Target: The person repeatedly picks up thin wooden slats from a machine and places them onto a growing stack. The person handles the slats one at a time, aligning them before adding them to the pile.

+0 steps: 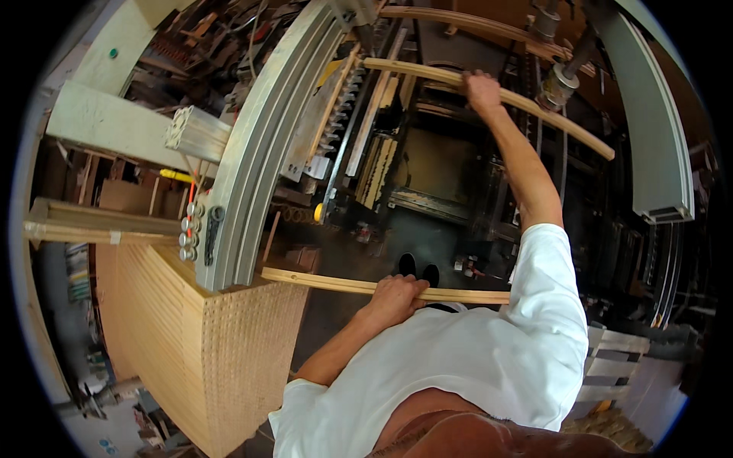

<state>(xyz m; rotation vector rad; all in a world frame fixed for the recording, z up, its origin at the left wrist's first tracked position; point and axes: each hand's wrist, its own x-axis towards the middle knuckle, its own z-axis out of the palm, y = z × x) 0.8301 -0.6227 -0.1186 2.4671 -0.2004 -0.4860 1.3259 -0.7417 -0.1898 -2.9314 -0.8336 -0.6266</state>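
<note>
My left hand (395, 299) is closed round a long, pale wooden strip (321, 282) held level in front of my waist. Its left end lies by the corner of a big stack of strips, and its right end passes behind my right sleeve. Reaching far forward, my right hand (482, 91) has its fingers over a second wooden strip (557, 120). That one lies crosswise over the machine (439, 164), from the left rail side to below a metal cylinder on the right. The undersides of both grips are hidden.
The large stack of wooden strips (248, 343) stands at my left, below a thick grey metal beam (263, 145) with several round knobs. Another wooden strip (458, 19) crosses the machine's far end. At right are a metal cylinder (560, 85) and a grey upright beam (645, 114).
</note>
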